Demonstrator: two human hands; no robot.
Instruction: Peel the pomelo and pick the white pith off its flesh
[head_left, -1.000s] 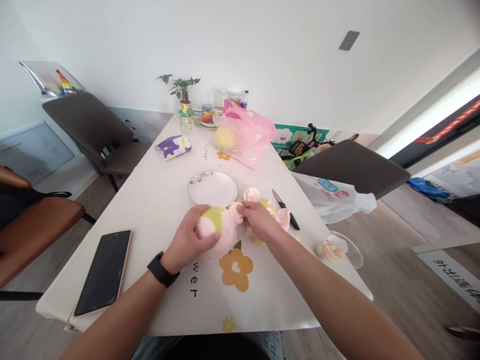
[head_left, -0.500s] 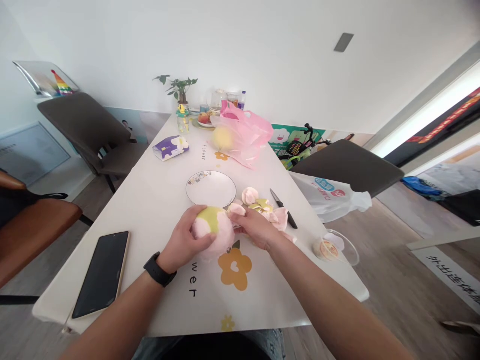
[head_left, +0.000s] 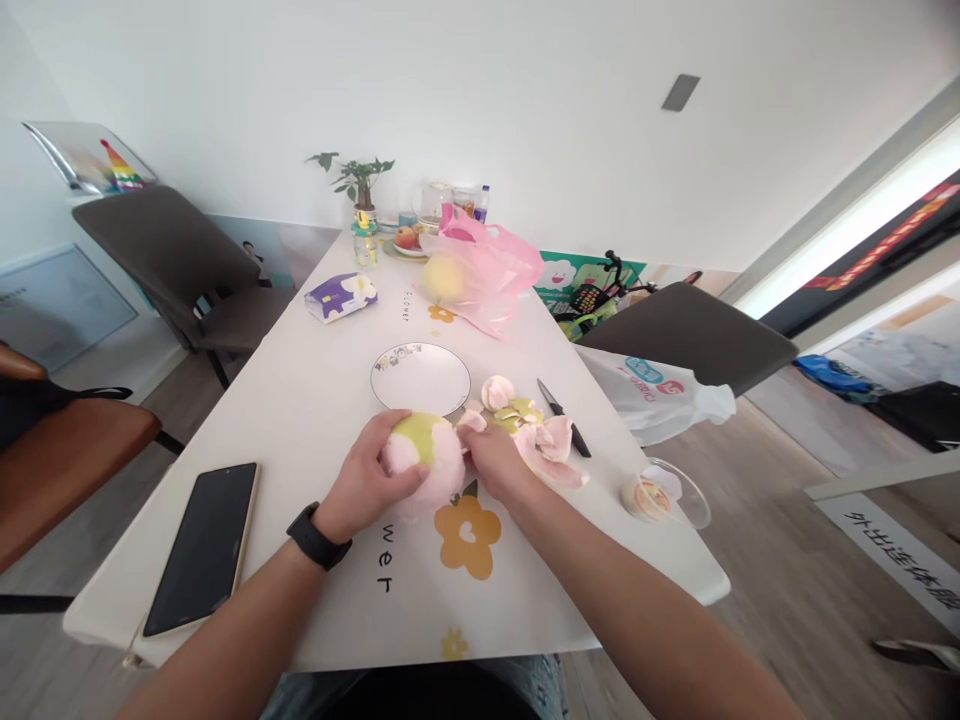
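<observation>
A partly peeled pomelo (head_left: 435,470), pale pink pith with a green-yellow patch of skin on top, stands on the table in front of me. My left hand (head_left: 375,465) is wrapped round its left side, thumb across the front. At its right side my right hand (head_left: 491,455) grips a loose flap of pomelo peel (head_left: 471,418); its fingertips are partly hidden. Torn peel pieces (head_left: 551,440) lie just right of that hand, and a knife (head_left: 564,418) with a black handle rests beyond them. A white plate (head_left: 420,378) is behind the pomelo.
A phone (head_left: 201,548) lies at the left edge, a clear cup (head_left: 660,495) at the right edge. Farther back are a tissue pack (head_left: 341,297), a pink plastic bag (head_left: 495,270) with a yellow fruit (head_left: 444,279), and a potted plant (head_left: 364,185). Chairs flank the table.
My right hand has shifted slightly down and left, closer against the pomelo, pulling at the peel flap. My left hand keeps its hold. The whole view has drifted a little.
</observation>
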